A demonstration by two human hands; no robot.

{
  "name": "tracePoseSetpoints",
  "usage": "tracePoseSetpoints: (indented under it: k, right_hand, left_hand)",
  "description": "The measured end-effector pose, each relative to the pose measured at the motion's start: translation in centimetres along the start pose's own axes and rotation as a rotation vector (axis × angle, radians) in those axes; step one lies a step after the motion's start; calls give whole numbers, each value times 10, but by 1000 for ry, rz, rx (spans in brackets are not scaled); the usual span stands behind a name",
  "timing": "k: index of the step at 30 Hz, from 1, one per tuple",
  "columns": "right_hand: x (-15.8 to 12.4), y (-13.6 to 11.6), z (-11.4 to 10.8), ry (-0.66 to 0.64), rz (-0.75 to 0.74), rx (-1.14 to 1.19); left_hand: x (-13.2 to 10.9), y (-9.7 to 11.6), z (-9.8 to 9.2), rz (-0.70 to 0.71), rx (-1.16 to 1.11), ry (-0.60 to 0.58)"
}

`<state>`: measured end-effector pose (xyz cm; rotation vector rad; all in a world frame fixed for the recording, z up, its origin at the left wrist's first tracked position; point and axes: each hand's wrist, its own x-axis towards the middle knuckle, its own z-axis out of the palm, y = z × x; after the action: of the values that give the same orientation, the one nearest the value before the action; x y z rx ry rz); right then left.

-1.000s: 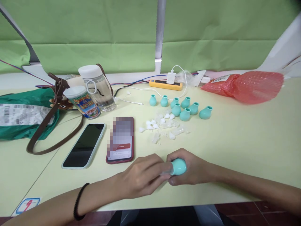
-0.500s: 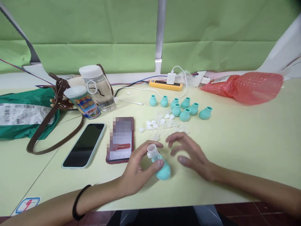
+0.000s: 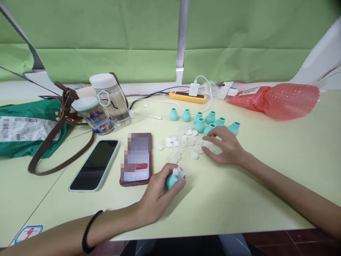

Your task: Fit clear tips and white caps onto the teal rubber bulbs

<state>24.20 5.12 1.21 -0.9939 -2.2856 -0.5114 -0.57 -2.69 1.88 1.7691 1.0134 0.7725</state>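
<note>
Our left hand [image 3: 157, 193] is closed around a teal rubber bulb [image 3: 170, 180], low in the middle of the frame. The bulb lies tilted just above the pale yellow table [image 3: 266, 185], and a clear plastic fitting [image 3: 178, 173] sits in its neck, under the thumb. Our right hand [image 3: 225, 145] lies palm down right of centre. Its fingers are loosely spread, with the tips on the right edge of a scatter of small clear and white plastic pieces [image 3: 177, 142]. We cannot tell whether any piece is pinched.

We judge that the work in hand is the sorting through loose pieces while the bulb is held ready. Lifting one piece would call for a fine fingertip pinch, since they are small and lie touching. More teal bulbs [image 3: 199, 124] stand just behind the scatter.

Little writing can be read. The red-cased phone [image 3: 137, 160] has a blurred screen. The colourful printed can [image 3: 93, 116] bears lettering too small to make out, and the green bag [image 3: 16, 145] at the left carries a white barcode label. A sticker with a red lightning bolt [image 3: 26, 233] sits at the lower left.
</note>
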Motion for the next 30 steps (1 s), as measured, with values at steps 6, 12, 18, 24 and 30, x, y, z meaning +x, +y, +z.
tracePoseSetpoints:
  k: [6,12,18,24,30]
  right_hand:
    - [4,-34,-1,-291,-93,171]
    - [5,-29,3,-386,-124,129]
    - [4,-44,-5,20,149,578]
    - [9,-72,-24,-103,594,1302]
    - [6,-79,-23,-166,645,1474]
  left_hand:
    - [2,-2,1,-2,0,41]
    - [2,-6,1,-7,-13,80]
    - [3,-6,1,-53,-61,40]
    - [4,-3,3,-32,7,34]
    - [6,-3,3,16,55,16]
